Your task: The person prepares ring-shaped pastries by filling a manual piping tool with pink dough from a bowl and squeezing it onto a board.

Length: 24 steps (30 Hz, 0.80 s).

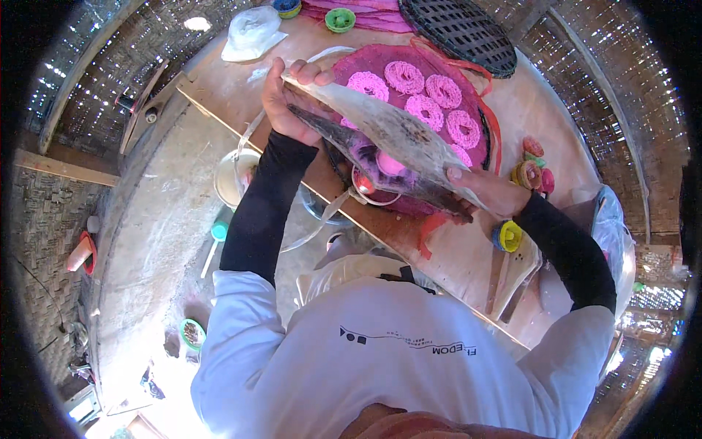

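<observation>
Head view: the left hand (292, 102) is out in front, fingers curled around one end of a stained, pale sheet (398, 126). The right hand (488, 192), its arm bent out, grips the other end. The sheet is over the purple mat (365, 57) with pink rings (424, 111).

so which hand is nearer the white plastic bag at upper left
Left: the left hand is just below and right of the white plastic bag in the picture, while the right hand is much farther off, lower and further right.
</observation>
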{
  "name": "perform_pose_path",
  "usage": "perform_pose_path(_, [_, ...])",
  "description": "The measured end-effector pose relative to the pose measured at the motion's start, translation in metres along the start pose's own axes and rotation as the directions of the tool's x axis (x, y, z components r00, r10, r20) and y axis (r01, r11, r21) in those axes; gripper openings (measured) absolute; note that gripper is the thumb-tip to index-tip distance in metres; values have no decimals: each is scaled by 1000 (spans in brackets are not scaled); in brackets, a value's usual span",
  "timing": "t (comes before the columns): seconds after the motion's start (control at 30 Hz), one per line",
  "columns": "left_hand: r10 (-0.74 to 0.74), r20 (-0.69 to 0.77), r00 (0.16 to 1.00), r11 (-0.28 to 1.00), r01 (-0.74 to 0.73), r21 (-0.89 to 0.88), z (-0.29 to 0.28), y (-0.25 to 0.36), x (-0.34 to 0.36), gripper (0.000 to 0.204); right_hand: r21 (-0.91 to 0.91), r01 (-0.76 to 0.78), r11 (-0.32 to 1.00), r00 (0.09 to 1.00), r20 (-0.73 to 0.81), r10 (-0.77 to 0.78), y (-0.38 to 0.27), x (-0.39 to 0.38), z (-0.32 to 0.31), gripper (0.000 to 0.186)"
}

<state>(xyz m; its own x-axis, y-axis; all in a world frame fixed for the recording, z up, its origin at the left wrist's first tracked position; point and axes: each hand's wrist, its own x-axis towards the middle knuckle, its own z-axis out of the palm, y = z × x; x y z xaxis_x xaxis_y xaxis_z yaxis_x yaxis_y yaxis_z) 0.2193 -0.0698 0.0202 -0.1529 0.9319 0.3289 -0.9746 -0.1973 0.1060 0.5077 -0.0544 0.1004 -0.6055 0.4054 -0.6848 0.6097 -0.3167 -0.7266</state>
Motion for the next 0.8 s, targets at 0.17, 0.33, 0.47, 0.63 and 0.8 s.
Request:
perform_pose_path(0.17, [40, -87, 995, 999, -39, 10, 5, -21, -9, 20, 3, -102, 995, 994, -44, 102, 6, -10, -11, 62])
perform_pose_path(0.33, [66, -105, 992, 998, -64, 22, -9, -33, -2, 22, -168, -135, 977, 989, -85, 122, 7, -12, -33, 63])
perform_pose_path(0.47, [51, -8, 999, 997, -51, -50, -18, -27, 8, 25, -365, -39, 930, 976, -212, -42, -2, -11, -25, 64])
perform_pose_path(0.63, [-19, 153, 988, 994, 35, -99, -27, 2, 15, 26, -474, 67, 878, 948, -244, -204, 9, 12, -13, 69])
perform_pose_path(0.8, [32, 50, 998, 998, -34, 45, -16, 16, 7, 27, -417, 110, 902, 935, -265, -237, 11, 23, 5, 70])
